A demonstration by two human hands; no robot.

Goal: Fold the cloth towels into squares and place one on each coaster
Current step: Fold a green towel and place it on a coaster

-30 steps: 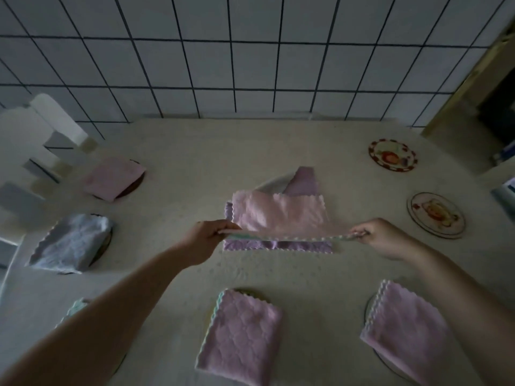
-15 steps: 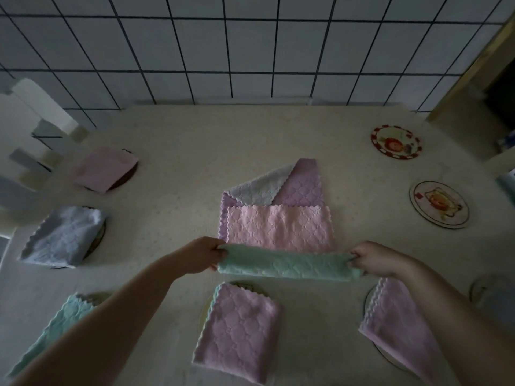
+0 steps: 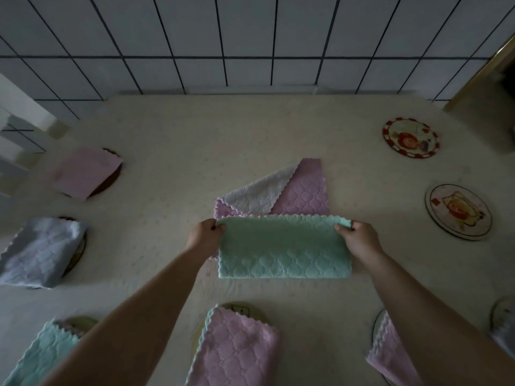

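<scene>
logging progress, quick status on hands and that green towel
Left hand and right hand each pinch a far corner of green towel. Folded in half, not yet square. Purple towel lies partly under it.

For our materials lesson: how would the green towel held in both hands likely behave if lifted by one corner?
The green towel would probably droop: it already lies folded over itself. It looks light, since the left hand and right hand hold it by fingertip pinches at its corners. Its quilted pile probably resists slipping.

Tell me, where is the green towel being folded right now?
Mid-table in the head view, the green towel is held between the left hand and right hand, overlapping the near edge of the purple towel.
</scene>
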